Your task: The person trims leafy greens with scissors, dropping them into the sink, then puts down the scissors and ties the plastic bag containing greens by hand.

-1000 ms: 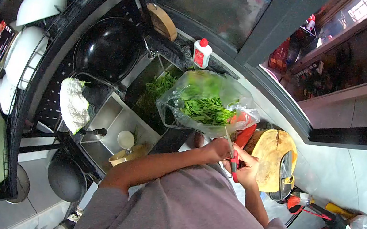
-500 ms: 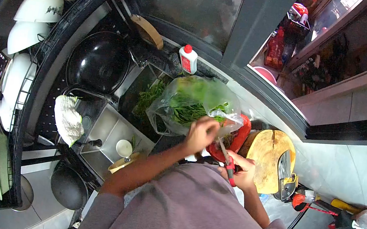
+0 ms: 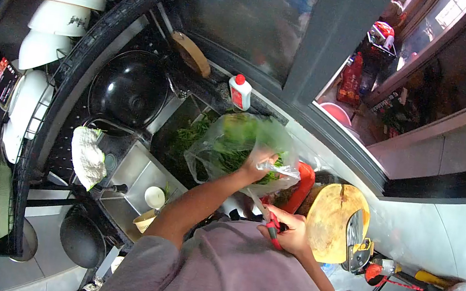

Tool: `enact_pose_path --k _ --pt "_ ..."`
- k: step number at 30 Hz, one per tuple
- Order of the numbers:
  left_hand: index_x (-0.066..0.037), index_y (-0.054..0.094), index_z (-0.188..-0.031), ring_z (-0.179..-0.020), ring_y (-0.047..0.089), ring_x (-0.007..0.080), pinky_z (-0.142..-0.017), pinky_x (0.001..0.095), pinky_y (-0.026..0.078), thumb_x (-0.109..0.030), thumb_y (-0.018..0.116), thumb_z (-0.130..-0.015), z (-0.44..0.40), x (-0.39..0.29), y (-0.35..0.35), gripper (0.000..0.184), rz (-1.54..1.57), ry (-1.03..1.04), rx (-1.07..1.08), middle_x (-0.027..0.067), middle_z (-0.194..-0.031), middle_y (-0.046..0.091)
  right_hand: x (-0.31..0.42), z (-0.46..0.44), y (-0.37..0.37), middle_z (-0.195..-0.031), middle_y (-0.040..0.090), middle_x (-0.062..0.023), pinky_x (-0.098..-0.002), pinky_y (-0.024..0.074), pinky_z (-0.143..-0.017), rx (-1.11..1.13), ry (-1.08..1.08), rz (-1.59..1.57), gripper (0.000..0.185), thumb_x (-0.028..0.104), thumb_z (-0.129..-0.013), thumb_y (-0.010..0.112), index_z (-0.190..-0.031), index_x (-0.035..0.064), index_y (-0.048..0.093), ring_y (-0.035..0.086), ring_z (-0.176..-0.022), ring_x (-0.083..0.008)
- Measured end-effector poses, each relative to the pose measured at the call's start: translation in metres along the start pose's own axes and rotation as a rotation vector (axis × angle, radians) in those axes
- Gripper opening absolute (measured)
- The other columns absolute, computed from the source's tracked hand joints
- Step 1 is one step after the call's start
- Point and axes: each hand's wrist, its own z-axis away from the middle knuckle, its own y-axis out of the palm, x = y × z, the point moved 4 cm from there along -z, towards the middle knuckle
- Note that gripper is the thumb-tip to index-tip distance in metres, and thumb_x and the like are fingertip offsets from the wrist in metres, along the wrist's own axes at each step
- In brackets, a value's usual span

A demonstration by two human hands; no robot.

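My left hand (image 3: 258, 166) reaches into the mouth of a clear plastic bag (image 3: 202, 152); leafy green vegetables (image 3: 234, 159) lie inside it. The plastic partly covers its fingers, so I cannot tell whether they grip anything. My right hand (image 3: 290, 233), near my chest, is closed round the red and black handle of scissors (image 3: 273, 230). Their blades point up and left, towards my left wrist. A red basin-like container (image 3: 302, 187) stands just beyond the scissors, beside the bag.
A round wooden chopping board (image 3: 330, 223) with a cleaver (image 3: 355, 239) on it lies right. Left are a steel sink (image 3: 145, 170) and a black wok (image 3: 130, 88). A white bottle with a red cap (image 3: 240, 93) stands by the window. White bowls (image 3: 59, 18) fill the rack.
My left hand has gone from in front of the bag's opening into it, among the greens. My right hand has shifted slightly left and down, still holding the scissors. The view has tilted a little.
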Motion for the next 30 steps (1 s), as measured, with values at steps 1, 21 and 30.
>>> enact_pose_path --k 1,21,30 --pt "-0.008 0.061 -0.106 -0.087 0.060 0.0327 -0.074 0.0397 0.046 -0.012 0.054 -0.080 0.002 -0.005 -0.009 0.027 -0.013 -0.006 -0.007 0.0179 -0.095 0.061 -0.003 0.002 0.001 -0.063 0.051 0.0028 -0.0198 0.0427 -0.057 0.010 -0.010 -0.008 0.048 0.006 -0.066 0.079 -0.112 0.0044 0.063 0.046 -0.058 -0.0031" --pt "-0.003 0.069 -0.091 -0.065 0.064 0.0220 -0.062 0.0329 0.053 -0.009 0.065 -0.081 0.175 0.005 -0.134 0.012 -0.123 -0.679 -0.361 0.0119 -0.086 0.066 -0.002 -0.023 0.056 -0.072 0.064 0.0000 -0.0222 0.0475 -0.060 0.161 -0.040 0.133 0.046 0.012 -0.065 0.081 -0.108 0.0053 0.065 0.055 -0.062 -0.0045" --pt "-0.004 0.065 -0.087 -0.077 0.061 0.0251 -0.067 0.0329 0.048 -0.006 0.062 -0.081 0.210 0.004 -0.149 0.007 -0.200 -0.587 -0.351 0.0124 -0.087 0.064 -0.011 -0.034 0.078 -0.078 0.067 0.0004 -0.0218 0.0482 -0.066 0.132 0.027 0.105 0.045 0.009 -0.069 0.078 -0.111 0.0038 0.064 0.056 -0.069 -0.0029"
